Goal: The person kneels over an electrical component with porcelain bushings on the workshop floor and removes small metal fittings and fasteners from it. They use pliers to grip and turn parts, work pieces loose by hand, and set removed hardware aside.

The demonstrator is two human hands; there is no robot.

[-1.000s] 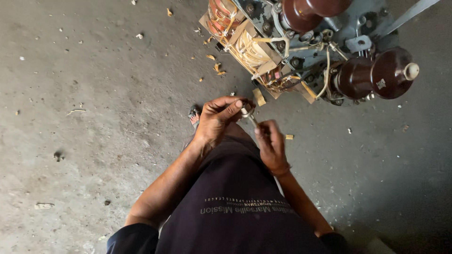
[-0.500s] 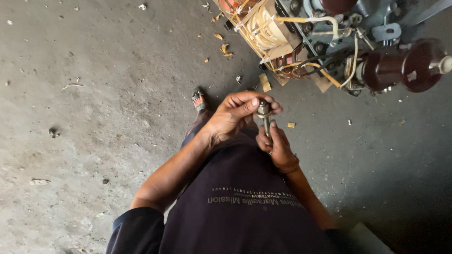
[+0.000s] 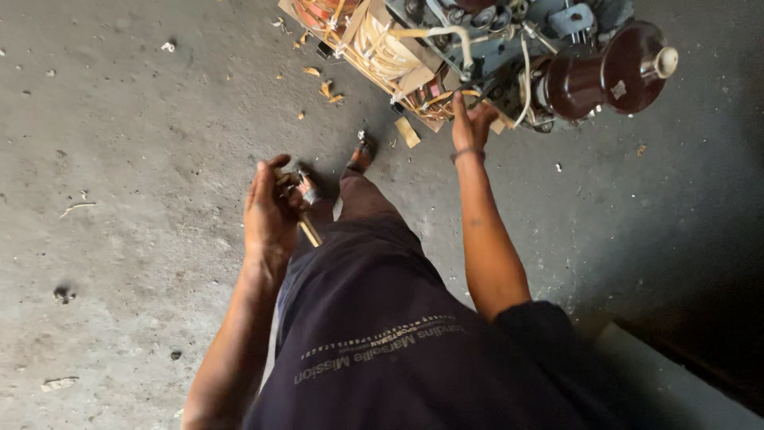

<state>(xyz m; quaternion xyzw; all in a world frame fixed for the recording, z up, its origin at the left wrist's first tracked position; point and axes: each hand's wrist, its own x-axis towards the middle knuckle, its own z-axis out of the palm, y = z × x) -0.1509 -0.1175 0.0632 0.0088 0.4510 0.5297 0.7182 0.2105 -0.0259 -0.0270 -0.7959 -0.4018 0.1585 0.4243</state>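
Gripping a bolt (image 3: 306, 209) with a brass-coloured shank, left hand (image 3: 269, 216) curls around it beside the knee, above grey floor (image 3: 143, 159). Right hand (image 3: 471, 121) reaches forward, fingers spread, touching the transformer (image 3: 477, 56) near cream windings. Brown ribbed insulator (image 3: 613, 72) with pale cap at right. Tan paper scraps (image 3: 326, 87) scattered beneath.

Our left hand (image 3: 269, 213) closes its grip on a small metal tool with a wooden handle (image 3: 305, 209) at nine o'clock. At one o'clock our right hand (image 3: 471, 121) touches the dismantled transformer (image 3: 477, 48) on the concrete floor (image 3: 143, 143).
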